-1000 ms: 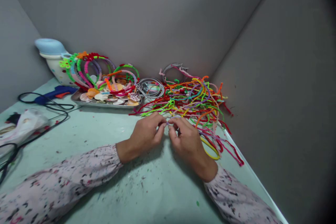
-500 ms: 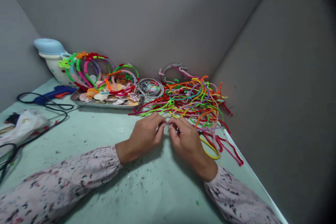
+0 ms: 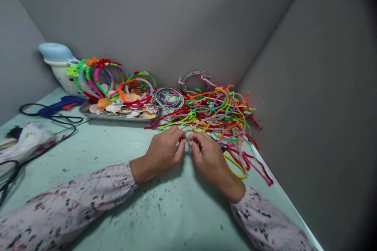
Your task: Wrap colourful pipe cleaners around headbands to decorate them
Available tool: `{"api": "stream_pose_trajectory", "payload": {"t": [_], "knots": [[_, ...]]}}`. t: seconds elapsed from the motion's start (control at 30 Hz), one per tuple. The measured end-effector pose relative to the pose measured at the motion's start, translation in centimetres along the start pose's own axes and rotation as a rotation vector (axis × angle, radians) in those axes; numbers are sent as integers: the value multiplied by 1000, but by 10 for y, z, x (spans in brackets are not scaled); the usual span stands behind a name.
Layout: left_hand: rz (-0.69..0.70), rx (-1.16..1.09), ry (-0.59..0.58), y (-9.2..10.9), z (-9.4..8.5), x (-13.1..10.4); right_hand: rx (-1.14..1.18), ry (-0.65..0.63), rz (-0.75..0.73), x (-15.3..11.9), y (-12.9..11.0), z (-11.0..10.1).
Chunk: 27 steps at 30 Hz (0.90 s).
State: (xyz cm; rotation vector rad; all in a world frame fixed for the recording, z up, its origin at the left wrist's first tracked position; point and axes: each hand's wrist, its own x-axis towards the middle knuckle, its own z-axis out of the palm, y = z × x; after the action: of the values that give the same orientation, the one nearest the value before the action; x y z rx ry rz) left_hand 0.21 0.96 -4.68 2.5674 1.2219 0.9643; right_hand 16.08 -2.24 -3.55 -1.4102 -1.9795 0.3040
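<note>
Both hands meet fingertip to fingertip over the middle of the pale green table [image 3: 141, 211]. My left hand [image 3: 166, 147] pinches one end of a small purple piece [image 3: 187, 139], probably pipe cleaner, mostly hidden by the fingers. My right hand [image 3: 207, 157] pinches the same piece from the other side. Just beyond the fingertips lies a tangled pile of coloured pipe cleaners [image 3: 212, 110]. Scissors with yellow and red handles [image 3: 235, 166] lie beside my right hand, partly under red and pink strands.
A metal tray [image 3: 118, 117] of shells and wrapped colourful hoops stands back left. Near it are a coil of grey wire [image 3: 169, 99], a blue glue gun [image 3: 55, 106] with black cord, a blue-lidded container [image 3: 59, 66] and a white plastic bag [image 3: 29, 141].
My right hand's fingers have shifted slightly on the small piece, and a purple strand beside that hand has moved. My left hand stays nearly still.
</note>
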Motion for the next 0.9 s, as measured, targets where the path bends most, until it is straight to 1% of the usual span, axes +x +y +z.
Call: {"api": "stream_pose_trajectory", "payload": {"t": [0.3, 0.53, 0.9], "knots": [[20, -14, -32, 0, 2, 0, -15, -57, 10, 0, 1, -1], [5, -47, -21, -3, 2, -1, 33, -56, -2, 3, 6, -2], [9, -74, -31, -2, 1, -1, 4, -53, -10, 3, 4, -1]]}}
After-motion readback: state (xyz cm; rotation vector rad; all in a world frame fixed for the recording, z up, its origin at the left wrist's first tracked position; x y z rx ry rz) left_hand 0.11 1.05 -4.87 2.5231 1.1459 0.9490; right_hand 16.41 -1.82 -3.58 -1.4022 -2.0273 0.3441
